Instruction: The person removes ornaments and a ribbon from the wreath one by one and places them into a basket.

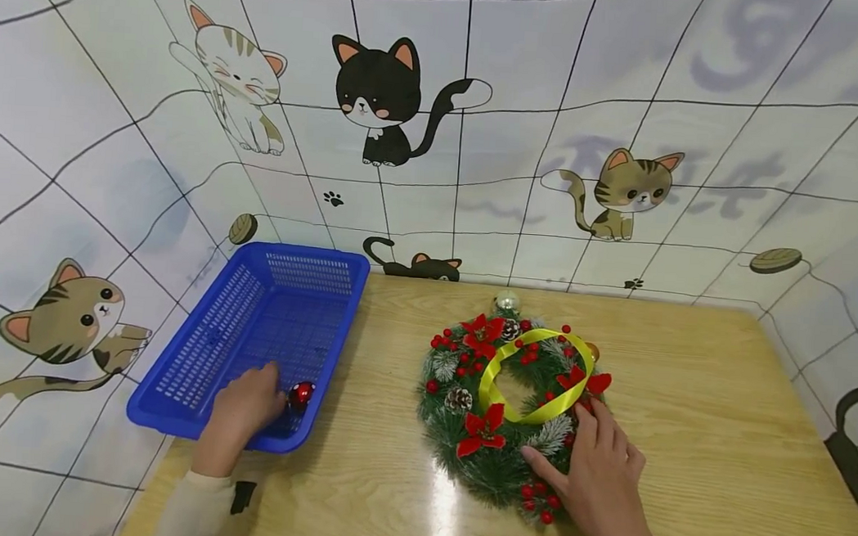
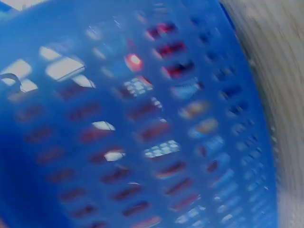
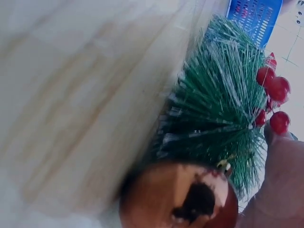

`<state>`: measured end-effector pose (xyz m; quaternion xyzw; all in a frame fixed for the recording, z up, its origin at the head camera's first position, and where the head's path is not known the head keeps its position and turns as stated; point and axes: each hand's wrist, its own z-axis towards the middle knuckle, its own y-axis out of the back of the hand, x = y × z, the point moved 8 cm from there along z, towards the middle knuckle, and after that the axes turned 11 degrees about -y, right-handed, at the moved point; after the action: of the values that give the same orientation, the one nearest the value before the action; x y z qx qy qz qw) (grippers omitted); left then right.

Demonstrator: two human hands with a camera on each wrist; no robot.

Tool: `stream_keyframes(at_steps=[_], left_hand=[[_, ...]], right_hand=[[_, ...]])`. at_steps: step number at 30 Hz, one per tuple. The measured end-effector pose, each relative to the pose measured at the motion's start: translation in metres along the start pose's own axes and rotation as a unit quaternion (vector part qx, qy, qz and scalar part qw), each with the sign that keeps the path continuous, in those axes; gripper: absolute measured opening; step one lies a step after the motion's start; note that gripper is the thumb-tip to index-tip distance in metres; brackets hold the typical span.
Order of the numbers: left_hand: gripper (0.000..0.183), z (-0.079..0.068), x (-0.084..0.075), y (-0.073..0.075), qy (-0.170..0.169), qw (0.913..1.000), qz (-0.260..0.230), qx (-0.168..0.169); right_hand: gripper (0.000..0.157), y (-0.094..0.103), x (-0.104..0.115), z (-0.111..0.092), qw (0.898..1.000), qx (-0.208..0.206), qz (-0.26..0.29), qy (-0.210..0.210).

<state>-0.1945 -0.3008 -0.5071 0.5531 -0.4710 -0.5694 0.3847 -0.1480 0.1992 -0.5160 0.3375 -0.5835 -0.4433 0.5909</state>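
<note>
My left hand [image 1: 247, 400] reaches down into the blue plastic basket [image 1: 362, 272]. Just right of its fingers is a shiny red Christmas bauble [image 1: 301, 393] with white marks; whether the fingers pinch it is hidden. The left wrist view shows mostly the slotted basket wall [image 2: 28, 199], with blurred red patches behind it. My right hand [image 1: 601, 467] rests on the right side of a green Christmas wreath [image 1: 490, 473], thumb and fingers spread. A yellow ribbon loop [image 1: 490, 378] lies on the wreath. In the right wrist view the thumb [image 3: 285, 175] touches red berries [image 3: 278, 88].
The wreath carries red poinsettias [image 1: 481, 431], pinecones [image 1: 458, 398] and a pale bauble [image 1: 507, 301] at its top. An orange-copper bauble [image 3: 178, 199] is close to the right wrist camera. The wooden table [image 1: 715, 417] meets cat-patterned walls [image 1: 418, 210] at its back and sides.
</note>
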Motion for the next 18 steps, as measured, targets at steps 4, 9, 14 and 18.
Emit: stream_keyframes(at_steps=[4,9,14,18], left_hand=[[0.015,-0.017,-0.054,0.045,-0.074,0.9816,-0.001,-0.176],[0.018,-0.03,-0.11,0.062,-0.226,0.9178,-0.03,-0.325],[0.022,-0.029,-0.158,0.041,-0.299,0.9057,-0.088,-0.287],[0.036,-0.025,-0.18,0.018,-0.29,0.9255,-0.121,-0.212]], right_hand=[[0.103,0.002,-0.003,0.002,0.999,0.029,0.012,-0.006],[0.077,0.006,-0.007,0.005,0.999,0.044,0.023,0.002],[0.061,0.009,-0.012,0.011,0.999,0.026,0.04,0.005],[0.057,0.01,-0.013,0.016,0.998,0.01,0.068,0.014]])
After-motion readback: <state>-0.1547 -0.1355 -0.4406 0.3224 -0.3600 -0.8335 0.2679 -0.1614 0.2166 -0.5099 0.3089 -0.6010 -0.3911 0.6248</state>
